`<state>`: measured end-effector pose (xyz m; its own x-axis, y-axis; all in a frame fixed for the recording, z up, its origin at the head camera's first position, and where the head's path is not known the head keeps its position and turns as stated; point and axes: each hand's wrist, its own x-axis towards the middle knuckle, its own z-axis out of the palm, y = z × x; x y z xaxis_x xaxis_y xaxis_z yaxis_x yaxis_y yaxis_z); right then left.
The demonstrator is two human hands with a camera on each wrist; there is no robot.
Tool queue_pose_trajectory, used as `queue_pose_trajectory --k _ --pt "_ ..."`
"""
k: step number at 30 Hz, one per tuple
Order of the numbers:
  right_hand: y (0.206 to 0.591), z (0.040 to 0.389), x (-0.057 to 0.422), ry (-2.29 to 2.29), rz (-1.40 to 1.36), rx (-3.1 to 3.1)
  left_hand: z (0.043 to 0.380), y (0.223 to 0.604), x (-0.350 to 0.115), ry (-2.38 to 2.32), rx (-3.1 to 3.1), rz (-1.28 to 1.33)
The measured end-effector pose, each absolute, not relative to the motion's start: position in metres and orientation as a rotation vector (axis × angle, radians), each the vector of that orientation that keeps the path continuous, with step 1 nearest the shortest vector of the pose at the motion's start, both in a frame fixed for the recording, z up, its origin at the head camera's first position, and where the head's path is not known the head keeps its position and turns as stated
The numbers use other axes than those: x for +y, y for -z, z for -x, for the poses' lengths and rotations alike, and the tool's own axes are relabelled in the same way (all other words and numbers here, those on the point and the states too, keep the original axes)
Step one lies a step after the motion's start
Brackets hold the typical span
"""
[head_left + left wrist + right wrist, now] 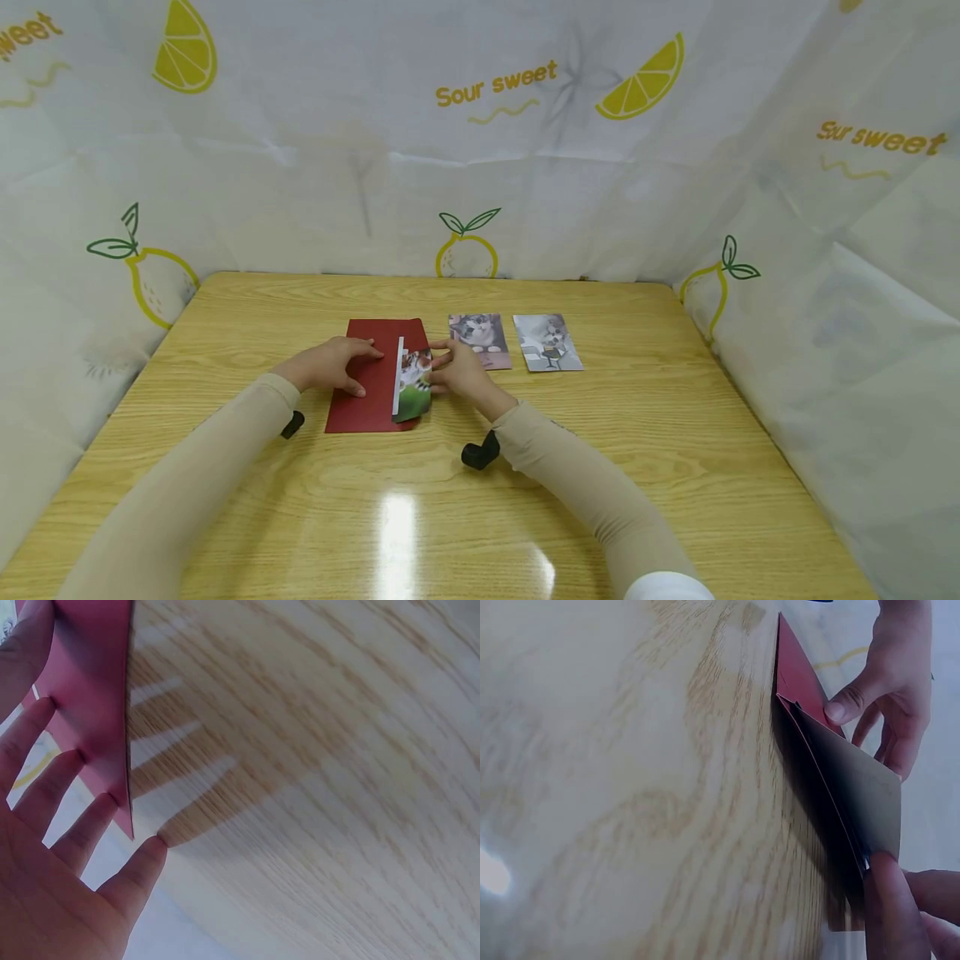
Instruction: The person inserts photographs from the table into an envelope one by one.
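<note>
A red paper envelope (pixel 358 410) lies on the table left of centre. My left hand (pixel 330 364) rests on its left part, fingers spread; the left wrist view shows the fingertips (pixel 79 756) touching the red paper (pixel 90 675). Over the envelope's right side stands a tilted picture card (pixel 415 383) with a white strip along its left edge and a green lower part. My right hand (pixel 465 375) pinches this card at its right edge, thumb against the pale face (pixel 855 780) in the right wrist view. Whether the card's edge is inside the envelope, I cannot tell.
Two more picture cards lie flat at the right: one with a grey-and-white cat (pixel 487 337), partly behind my right hand, and a pale one (pixel 547 343) beside it. A white lemon-print cloth (pixel 337 208) surrounds the wooden table (pixel 637 433). Black wrist mounts (pixel 480 451) hang under both wrists.
</note>
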<state>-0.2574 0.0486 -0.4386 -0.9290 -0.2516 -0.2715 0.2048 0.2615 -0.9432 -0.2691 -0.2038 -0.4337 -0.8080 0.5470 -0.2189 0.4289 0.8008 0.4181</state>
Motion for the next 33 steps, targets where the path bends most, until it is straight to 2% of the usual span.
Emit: queue_pose_trajectory --k 33 --pt "0.4402 0.2549 0.0434 1.688 0.055 2.256 0.2679 0.4318 -0.2041 -0.509 2.666 -0.739"
